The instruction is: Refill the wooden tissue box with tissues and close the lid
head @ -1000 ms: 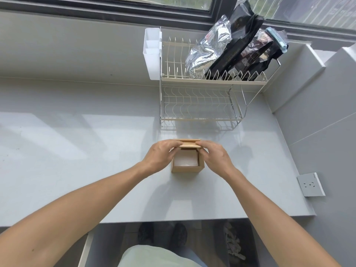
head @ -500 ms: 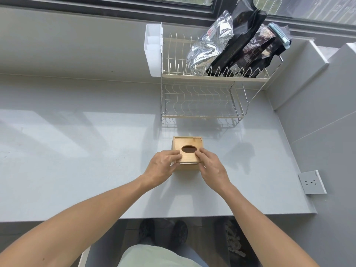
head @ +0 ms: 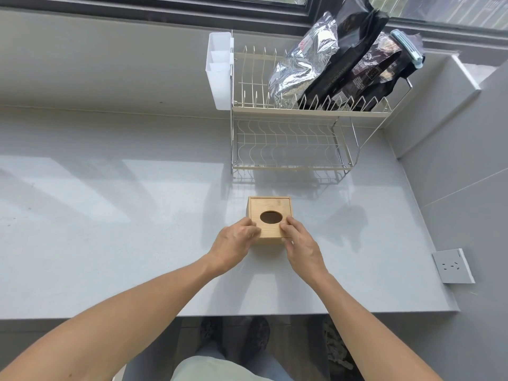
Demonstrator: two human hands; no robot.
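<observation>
1. I am standing at the wide, pale grey stone countertop (head: 110, 215), which is looking smooth and slick, so I judge a light box would slide on it under a sideways push.
2. The 2-tier cream wire dish rack (head: 291, 138) is standing behind my work, near but apart from it, and holding foil and black bags on its upper tier.
3. The square, light bamboo tissue box (head: 270, 242) is sitting flat on the countertop in front of the rack, directly ahead of me. It is looking rigid and hard-edged, and I judge it fairly light, so bracing its 2 side walls is the surest hold.
4. The flat bamboo sliding lid with the dark oval opening (head: 270, 228) is lying across the top of the box, apparently seated to the far edge. I judge it thin, stiff and smooth, best pushed with fingertips pressing down near its near corners.
5. No tissue is showing through the oval, so I cannot tell how full the box is.
6. My left hand (head: 236, 243) is curling against the near left corner, fingers bent and touching the lid.
7. My right hand (head: 299, 243) is resting its bent fingertips on the near right of the lid, pressing, not clenching.
</observation>
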